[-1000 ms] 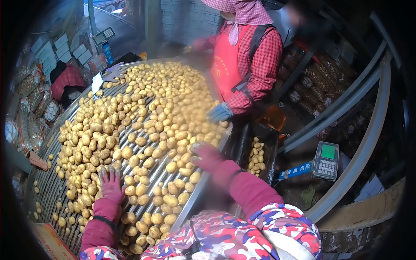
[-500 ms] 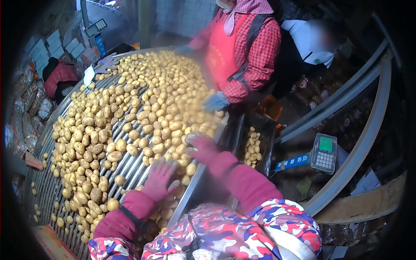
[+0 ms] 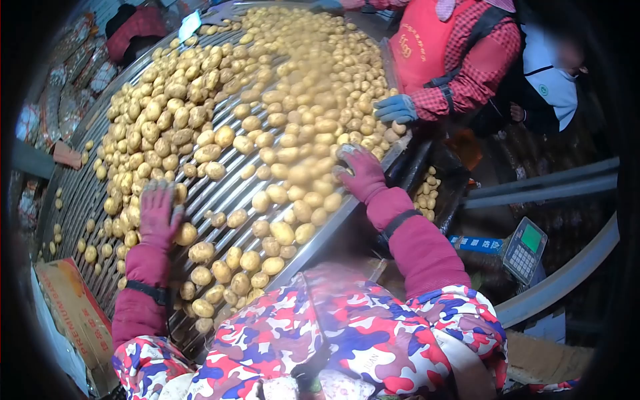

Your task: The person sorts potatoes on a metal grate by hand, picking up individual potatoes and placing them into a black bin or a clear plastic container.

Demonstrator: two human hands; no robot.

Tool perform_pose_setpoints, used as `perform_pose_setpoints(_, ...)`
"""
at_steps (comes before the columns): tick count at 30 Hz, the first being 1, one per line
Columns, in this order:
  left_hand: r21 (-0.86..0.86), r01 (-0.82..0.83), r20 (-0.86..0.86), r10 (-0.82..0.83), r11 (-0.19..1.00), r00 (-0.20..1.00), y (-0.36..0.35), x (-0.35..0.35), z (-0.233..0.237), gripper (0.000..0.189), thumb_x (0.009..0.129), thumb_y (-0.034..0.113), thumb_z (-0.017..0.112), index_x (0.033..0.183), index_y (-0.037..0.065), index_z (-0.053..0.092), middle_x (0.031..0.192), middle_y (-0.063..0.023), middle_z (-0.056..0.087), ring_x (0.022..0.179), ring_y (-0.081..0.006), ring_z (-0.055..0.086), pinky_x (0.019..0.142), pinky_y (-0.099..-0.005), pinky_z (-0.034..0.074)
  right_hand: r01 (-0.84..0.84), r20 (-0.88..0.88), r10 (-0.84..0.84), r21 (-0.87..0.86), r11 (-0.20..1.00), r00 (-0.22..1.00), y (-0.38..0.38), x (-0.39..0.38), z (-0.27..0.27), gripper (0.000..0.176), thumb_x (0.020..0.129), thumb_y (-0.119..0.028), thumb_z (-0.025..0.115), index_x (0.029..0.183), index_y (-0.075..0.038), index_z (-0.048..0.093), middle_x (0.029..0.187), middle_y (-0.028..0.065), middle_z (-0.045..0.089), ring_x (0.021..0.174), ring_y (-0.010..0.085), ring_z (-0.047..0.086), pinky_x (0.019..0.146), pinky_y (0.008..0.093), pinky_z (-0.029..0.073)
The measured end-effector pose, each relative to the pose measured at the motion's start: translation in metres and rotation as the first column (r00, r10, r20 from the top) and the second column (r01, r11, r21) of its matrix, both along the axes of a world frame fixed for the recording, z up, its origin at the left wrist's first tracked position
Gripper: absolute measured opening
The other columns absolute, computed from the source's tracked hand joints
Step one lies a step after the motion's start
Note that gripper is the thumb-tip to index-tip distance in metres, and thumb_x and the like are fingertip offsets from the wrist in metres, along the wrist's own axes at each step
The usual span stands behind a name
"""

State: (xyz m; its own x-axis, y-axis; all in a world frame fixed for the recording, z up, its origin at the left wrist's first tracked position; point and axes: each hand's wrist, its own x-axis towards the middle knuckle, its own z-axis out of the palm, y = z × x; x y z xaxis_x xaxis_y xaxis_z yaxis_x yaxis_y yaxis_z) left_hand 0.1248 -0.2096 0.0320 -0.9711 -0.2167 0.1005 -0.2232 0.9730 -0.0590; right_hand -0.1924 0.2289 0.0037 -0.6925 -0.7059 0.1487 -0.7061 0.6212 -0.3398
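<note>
Potatoes [image 3: 160,120] lie heaped and scattered over a slatted metal sorting table [image 3: 207,193]. My left hand [image 3: 159,212], in a dark pink glove with greyish fingertips, rests on the left heap, fingers stretched forward and thumb apart. Near the table's right rim my right hand [image 3: 362,175], gloved the same way, is at the edge of the potatoes. Its fingers and thumb are spread, with nothing visibly held. Between my hands, loose potatoes lie on the bars. A blurry smear hides some of the pile's middle.
Across the right rim stands a co-worker in a red apron [image 3: 420,47], a blue-gloved hand [image 3: 396,108] beside the potatoes. More potatoes [image 3: 427,195] lie in a dark container at right, near a digital scale [image 3: 525,250]. A cardboard box [image 3: 77,313] stands at lower left.
My left hand has swung left across the bars onto the left heap. My right hand has shifted along the right rim, farther from my body. The camera view has also shifted.
</note>
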Motion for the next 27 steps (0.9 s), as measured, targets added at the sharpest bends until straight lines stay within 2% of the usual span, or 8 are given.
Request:
perform_pose_setpoints(1, -0.138, -0.015, 0.059, 0.024, 0.99, 0.998, -0.008, 0.019, 0.001, 0.066, 0.092, 0.035, 0.062, 0.151, 0.009, 0.046, 0.157, -0.0159, 0.042, 0.15, -0.037, 0.028, 0.125, -0.0568, 0.014, 0.0, 0.002, 0.0, -0.002, 1.0, 1.0, -0.001, -0.002, 0.0, 0.052, 0.087, -0.042, 0.07, 0.131, -0.015, 0.065, 0.14, 0.0142, 0.059, 0.137, 0.0349, 0.047, 0.114, 0.0473, 0.037)
perform_pose_setpoints(8, -0.07, -0.048, -0.13, 0.039, 0.996, 0.991, -0.006, 0.034, -0.022, 0.062, 0.08, 0.029, 0.073, 0.137, 0.009, 0.059, 0.147, -0.0139, 0.053, 0.14, -0.0389, 0.041, 0.122, -0.0607, 0.02, 0.039, -0.054, -0.033, 0.101, 0.994, 0.998, -0.004, 0.002, -0.003, 0.053, 0.087, -0.035, 0.07, 0.135, -0.013, 0.062, 0.142, 0.0164, 0.056, 0.136, 0.0348, 0.047, 0.113, 0.0461, 0.038)
perform_pose_setpoints(12, -0.081, -0.022, -0.174, 0.008, 0.996, 0.985, -0.007, 0.035, -0.022, 0.062, 0.079, 0.028, 0.074, 0.137, 0.008, 0.059, 0.145, -0.0148, 0.054, 0.139, -0.0383, 0.043, 0.122, -0.0605, 0.021, 0.072, -0.014, -0.073, -0.073, 0.995, 0.997, -0.018, 0.004, -0.016, 0.047, 0.094, -0.033, 0.065, 0.135, -0.012, 0.061, 0.137, 0.0176, 0.059, 0.13, 0.0368, 0.052, 0.111, 0.0468, 0.04)
perform_pose_setpoints(15, -0.071, -0.029, -0.164, 0.017, 0.997, 0.986, -0.005, 0.034, -0.017, 0.062, 0.079, 0.027, 0.074, 0.137, 0.009, 0.059, 0.145, -0.0145, 0.054, 0.139, -0.0383, 0.043, 0.122, -0.0596, 0.021, -0.035, 0.114, 0.053, -0.152, 0.988, 0.992, -0.063, 0.049, 0.018, 0.042, 0.093, -0.033, 0.064, 0.13, -0.013, 0.063, 0.133, 0.0165, 0.061, 0.125, 0.0369, 0.054, 0.108, 0.0471, 0.042)
perform_pose_setpoints(17, -0.056, -0.039, -0.156, 0.03, 0.998, 0.987, -0.002, 0.032, -0.016, 0.062, 0.079, 0.026, 0.074, 0.137, 0.01, 0.06, 0.145, -0.0136, 0.054, 0.14, -0.0377, 0.042, 0.122, -0.059, 0.021, -0.234, -0.075, 0.24, 0.077, 0.969, 0.968, -0.088, 0.083, 0.007, 0.036, 0.088, -0.028, 0.069, 0.119, -0.012, 0.063, 0.116, 0.0154, 0.061, 0.113, 0.0339, 0.056, 0.095, 0.0487, 0.045)
perform_pose_setpoints(20, -0.047, -0.058, -0.149, 0.05, 0.997, 0.988, -0.002, 0.034, -0.015, 0.061, 0.081, 0.028, 0.073, 0.138, 0.01, 0.059, 0.145, -0.0128, 0.054, 0.14, -0.0371, 0.042, 0.122, -0.0588, 0.021, -0.272, 0.071, 0.269, 0.046, 0.961, 0.961, -0.102, 0.101, 0.013, 0.033, 0.088, -0.027, 0.069, 0.116, -0.01, 0.064, 0.111, 0.0159, 0.063, 0.104, 0.0321, 0.06, 0.088, 0.047, 0.048)
perform_pose_setpoints(23, -0.073, -0.034, -0.179, 0.021, 0.997, 0.984, -0.004, 0.031, -0.017, 0.067, 0.081, 0.028, 0.073, 0.143, 0.013, 0.056, 0.148, -0.0125, 0.053, 0.144, -0.0377, 0.038, 0.123, -0.0587, 0.019, -0.227, 0.497, 0.192, 0.01, 0.974, 0.846, -0.106, 0.093, 0.024, 0.03, 0.087, -0.025, 0.069, 0.113, -0.009, 0.065, 0.104, 0.0165, 0.064, 0.092, 0.0321, 0.063, 0.083, 0.0464, 0.05)
perform_pose_setpoints(27, -0.017, -0.1, -0.077, 0.099, 0.995, 0.992, 0.003, 0.031, -0.007, 0.062, 0.082, 0.027, 0.072, 0.14, 0.011, 0.058, 0.147, -0.0134, 0.054, 0.144, -0.0383, 0.039, 0.123, -0.0592, 0.019, -0.309, 0.468, 0.361, -0.187, 0.933, 0.807, -0.139, 0.099, 0.053, 0.032, 0.091, -0.021, 0.062, 0.12, -0.011, 0.065, 0.113, 0.0131, 0.066, 0.102, 0.0372, 0.062, 0.091, 0.0465, 0.051)
